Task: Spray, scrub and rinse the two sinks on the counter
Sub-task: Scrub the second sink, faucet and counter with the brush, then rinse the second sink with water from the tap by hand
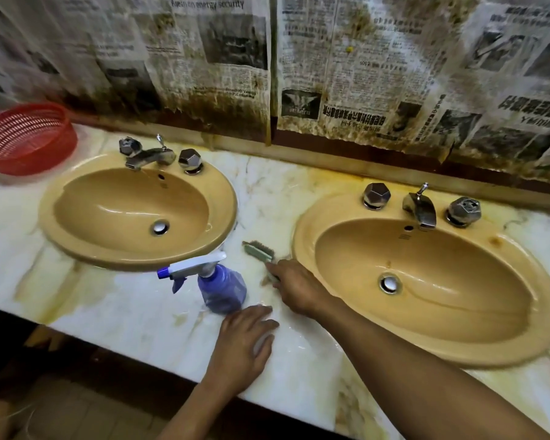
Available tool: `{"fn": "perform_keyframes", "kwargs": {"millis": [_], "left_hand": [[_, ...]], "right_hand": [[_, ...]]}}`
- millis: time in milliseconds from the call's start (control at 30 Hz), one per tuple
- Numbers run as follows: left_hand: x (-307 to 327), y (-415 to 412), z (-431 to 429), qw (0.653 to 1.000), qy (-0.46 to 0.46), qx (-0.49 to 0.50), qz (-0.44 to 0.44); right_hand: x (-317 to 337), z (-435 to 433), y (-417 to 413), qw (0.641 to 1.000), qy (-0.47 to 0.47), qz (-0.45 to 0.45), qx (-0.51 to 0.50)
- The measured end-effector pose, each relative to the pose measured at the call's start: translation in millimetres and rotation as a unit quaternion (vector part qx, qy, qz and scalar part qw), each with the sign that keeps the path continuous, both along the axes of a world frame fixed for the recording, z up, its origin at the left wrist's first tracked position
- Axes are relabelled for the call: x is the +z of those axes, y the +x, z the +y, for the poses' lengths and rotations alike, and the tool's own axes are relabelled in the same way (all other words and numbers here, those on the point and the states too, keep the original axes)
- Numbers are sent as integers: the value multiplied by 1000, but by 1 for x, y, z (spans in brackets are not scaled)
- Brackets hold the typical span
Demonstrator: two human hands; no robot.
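The right hand point(294, 290) holds a brush point(259, 250) by its handle, the bristle head lying on the table point(134, 315) just beyond the fingertips. The left hand point(245, 341) rests palm down on the table, just nearer than the right hand; a pale patch shows under its fingers, too unclear to name. A spray bottle point(218, 285) stands upright just beyond the left hand, nozzle pointing left. The left sink point(227, 198) lies beyond and left of both hands, the right sink point(304, 249) just right of the right hand. A red basket point(29, 138) sits far left.
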State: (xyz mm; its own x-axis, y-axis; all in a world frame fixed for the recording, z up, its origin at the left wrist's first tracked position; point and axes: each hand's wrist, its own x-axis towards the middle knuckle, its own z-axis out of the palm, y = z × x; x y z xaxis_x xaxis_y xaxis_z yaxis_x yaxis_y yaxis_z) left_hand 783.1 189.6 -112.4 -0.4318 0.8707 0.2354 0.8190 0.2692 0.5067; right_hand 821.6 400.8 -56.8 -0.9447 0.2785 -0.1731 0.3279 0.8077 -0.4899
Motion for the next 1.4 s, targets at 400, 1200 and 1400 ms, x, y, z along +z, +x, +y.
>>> {"fn": "perform_keyframes", "kwargs": {"millis": [400,1200,1400], "left_hand": [[2,6,21,999,-15,35,-6],[25,10,208,930,-241,-201,193],[20,9,205,934,-226,-198,196]], "right_hand": [[33,54,36,989,-39,105,-99],[74,340,142,891,79,-195,-402],[84,354,153,924,114,-234,-281]]}}
